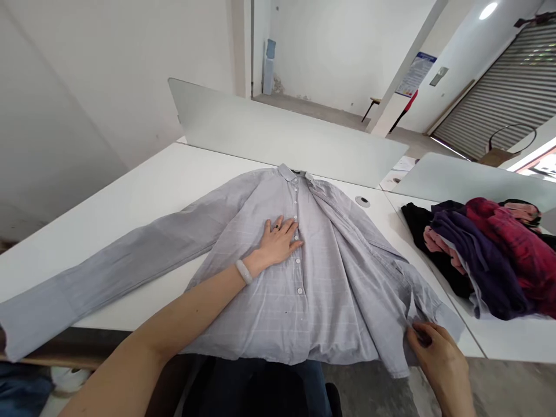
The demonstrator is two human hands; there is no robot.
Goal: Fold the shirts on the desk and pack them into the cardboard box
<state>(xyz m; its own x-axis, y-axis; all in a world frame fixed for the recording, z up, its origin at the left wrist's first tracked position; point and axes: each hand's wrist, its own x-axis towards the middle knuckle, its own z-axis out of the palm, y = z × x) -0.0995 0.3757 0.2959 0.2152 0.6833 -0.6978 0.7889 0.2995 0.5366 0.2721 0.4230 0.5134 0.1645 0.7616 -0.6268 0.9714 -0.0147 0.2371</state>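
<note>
A pale grey button-up shirt [269, 272] lies face up on the white table [130, 191], collar away from me, its left sleeve stretched far out to the left. My left hand [278, 240] rests flat on the chest beside the button row, fingers spread, a pale bangle on the wrist. My right hand [434, 344] is at the table's near right edge, fingers pinched on the cuff of the shirt's right sleeve [417, 301], which lies folded along the shirt's side.
A heap of clothes [490, 255], purple, red plaid, pink and black, sits on the table to the right. Grey divider panels [278, 133] stand along the table's far edge. A round cable port [362, 201] is near the collar.
</note>
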